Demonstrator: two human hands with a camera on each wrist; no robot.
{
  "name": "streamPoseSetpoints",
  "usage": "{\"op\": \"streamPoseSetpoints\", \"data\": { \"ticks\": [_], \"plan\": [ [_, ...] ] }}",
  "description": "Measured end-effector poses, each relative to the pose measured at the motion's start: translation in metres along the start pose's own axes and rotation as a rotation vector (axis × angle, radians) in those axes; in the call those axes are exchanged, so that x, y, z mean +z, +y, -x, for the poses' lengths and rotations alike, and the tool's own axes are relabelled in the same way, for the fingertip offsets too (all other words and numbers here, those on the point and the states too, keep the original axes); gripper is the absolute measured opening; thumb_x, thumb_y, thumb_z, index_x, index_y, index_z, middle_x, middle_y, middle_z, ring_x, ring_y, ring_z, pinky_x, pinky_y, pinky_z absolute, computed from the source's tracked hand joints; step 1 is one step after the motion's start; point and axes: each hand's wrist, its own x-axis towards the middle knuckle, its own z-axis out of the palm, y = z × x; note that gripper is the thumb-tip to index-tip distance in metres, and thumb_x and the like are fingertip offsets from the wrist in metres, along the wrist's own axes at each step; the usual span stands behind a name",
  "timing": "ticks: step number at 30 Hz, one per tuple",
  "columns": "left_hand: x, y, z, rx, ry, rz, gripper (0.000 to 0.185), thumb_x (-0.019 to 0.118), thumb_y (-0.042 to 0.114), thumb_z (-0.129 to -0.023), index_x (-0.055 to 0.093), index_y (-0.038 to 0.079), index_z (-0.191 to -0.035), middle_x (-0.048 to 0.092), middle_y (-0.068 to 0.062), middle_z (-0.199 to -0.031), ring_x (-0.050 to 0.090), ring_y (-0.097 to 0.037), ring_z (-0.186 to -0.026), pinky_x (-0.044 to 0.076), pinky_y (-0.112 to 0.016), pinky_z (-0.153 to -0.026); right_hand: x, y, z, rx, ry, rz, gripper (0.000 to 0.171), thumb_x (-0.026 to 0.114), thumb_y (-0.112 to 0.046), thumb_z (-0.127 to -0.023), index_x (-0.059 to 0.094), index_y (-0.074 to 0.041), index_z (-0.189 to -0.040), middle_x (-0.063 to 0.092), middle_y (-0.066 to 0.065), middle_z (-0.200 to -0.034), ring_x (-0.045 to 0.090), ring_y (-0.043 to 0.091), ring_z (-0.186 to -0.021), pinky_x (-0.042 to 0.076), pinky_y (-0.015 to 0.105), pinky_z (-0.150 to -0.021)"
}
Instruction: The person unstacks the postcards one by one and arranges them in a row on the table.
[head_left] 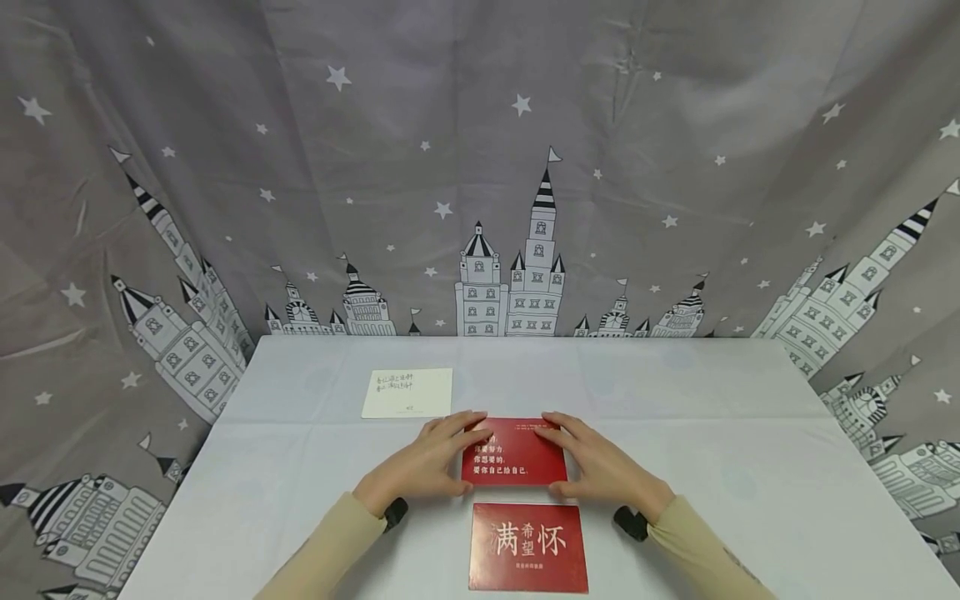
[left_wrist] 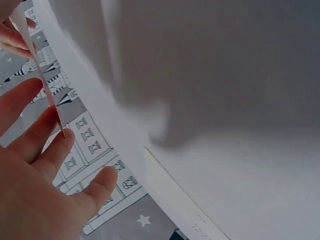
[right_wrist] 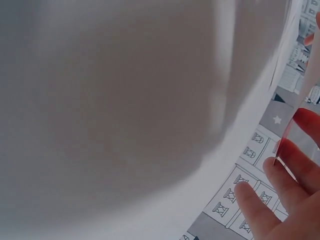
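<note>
Both hands hold a red postcard [head_left: 517, 450] with white Chinese writing, in the middle of the head view. My left hand [head_left: 420, 462] grips its left edge, fingertips on the upper corner and thumb by the lower one. On the opposite edge, my right hand [head_left: 603, 462] grips it in the same way. The wrist views show the card edge-on and raised off the table: a thin strip [left_wrist: 46, 87] against the left fingertips, and a reddish strip [right_wrist: 284, 137] against the right ones. Just below the hands lies a second red card [head_left: 527, 575] with larger white characters.
A cream card [head_left: 420, 398] with handwriting lies farther back on the left. A white cloth covers the table [head_left: 712, 417]. Behind its far edge hangs a grey curtain [head_left: 390, 167] printed with castles and stars.
</note>
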Motion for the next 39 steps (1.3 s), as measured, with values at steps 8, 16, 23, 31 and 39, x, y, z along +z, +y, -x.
{"op": "streamPoseSetpoints", "data": {
  "ticks": [8, 16, 23, 31, 39],
  "plan": [
    [-0.002, -0.006, -0.005, -0.031, -0.019, 0.019, 0.077, 0.077, 0.025, -0.074, 0.045, 0.011, -0.143, 0.029, -0.010, -0.152, 0.025, -0.030, -0.138, 0.021, -0.054, -0.109, 0.001, 0.007, -0.008, -0.021, 0.006, 0.019, 0.075, 0.077, -0.031, -0.076, 0.047, -0.008, -0.141, 0.036, 0.013, -0.146, 0.039, 0.032, -0.130, 0.040, 0.047, -0.101],
    [-0.006, -0.013, -0.013, -0.024, -0.003, -0.008, 0.077, 0.076, 0.025, -0.074, 0.045, 0.010, -0.143, 0.031, -0.011, -0.151, 0.026, -0.030, -0.138, 0.021, -0.055, -0.108, -0.002, 0.012, -0.020, -0.022, -0.004, 0.030, 0.075, 0.076, -0.031, -0.077, 0.046, -0.007, -0.141, 0.036, 0.014, -0.147, 0.038, 0.032, -0.131, 0.038, 0.045, -0.103],
    [-0.007, -0.023, -0.020, -0.032, -0.010, -0.030, 0.078, 0.075, 0.026, -0.073, 0.045, 0.010, -0.143, 0.031, -0.011, -0.151, 0.027, -0.030, -0.138, 0.022, -0.055, -0.108, -0.003, 0.016, -0.030, 0.028, -0.034, 0.006, 0.075, 0.076, -0.033, -0.077, 0.046, -0.009, -0.141, 0.035, 0.013, -0.147, 0.037, 0.031, -0.132, 0.036, 0.045, -0.105],
    [-0.005, -0.031, -0.027, -0.041, -0.028, -0.026, 0.080, 0.075, 0.026, -0.072, 0.043, 0.009, -0.144, 0.031, -0.013, -0.151, 0.027, -0.032, -0.138, 0.021, -0.056, -0.108, -0.001, 0.020, -0.039, 0.043, -0.047, -0.009, 0.075, 0.077, -0.031, -0.076, 0.047, -0.009, -0.141, 0.036, 0.013, -0.147, 0.037, 0.032, -0.131, 0.036, 0.046, -0.105],
    [-0.007, -0.037, -0.037, -0.065, -0.043, -0.023, 0.079, 0.073, 0.024, -0.072, 0.044, 0.009, -0.143, 0.032, -0.012, -0.150, 0.028, -0.031, -0.136, 0.020, -0.056, -0.108, -0.001, 0.025, -0.047, 0.100, -0.081, -0.057, 0.075, 0.076, -0.029, -0.077, 0.045, -0.010, -0.143, 0.033, 0.012, -0.149, 0.035, 0.032, -0.133, 0.036, 0.048, -0.104]
  ]
}}
